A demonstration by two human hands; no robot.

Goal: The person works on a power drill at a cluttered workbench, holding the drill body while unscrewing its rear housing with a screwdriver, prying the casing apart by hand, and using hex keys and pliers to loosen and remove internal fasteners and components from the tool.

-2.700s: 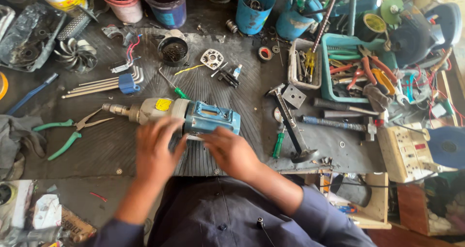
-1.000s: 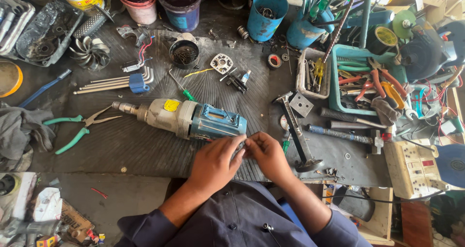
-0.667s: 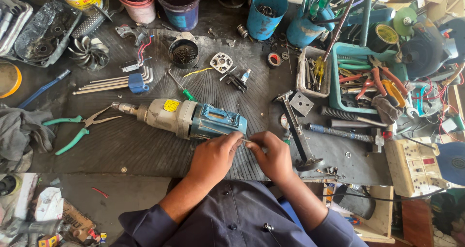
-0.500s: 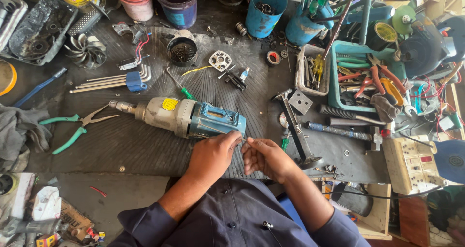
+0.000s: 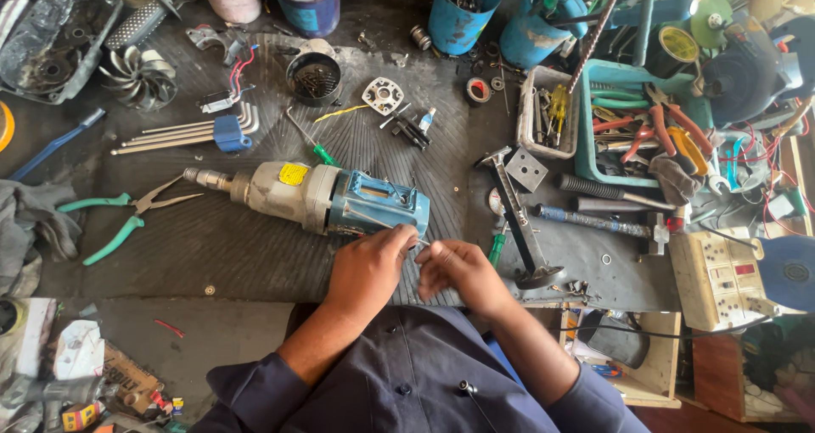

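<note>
A power drill [image 5: 318, 195] with a cream front and blue rear housing lies on the ribbed black mat [image 5: 221, 246], chuck pointing left. My left hand [image 5: 369, 267] and my right hand [image 5: 458, 273] meet just below the drill's blue rear end. Both pinch a thin wire or small part [image 5: 422, 244] that comes out of the housing; it is too small to tell exactly what it is. The fingers of both hands are closed around it.
Green-handled pliers [image 5: 110, 221] lie left of the drill, a hex key set [image 5: 199, 132] above them. A hammer [image 5: 522, 225] and files lie to the right. Teal trays [image 5: 632, 132] of tools, buckets [image 5: 463, 13] and a white power strip [image 5: 722, 276] crowd the back and right.
My hands left the drill body and came together at its blue rear end, now pinching the thin wire. The drill stayed in place.
</note>
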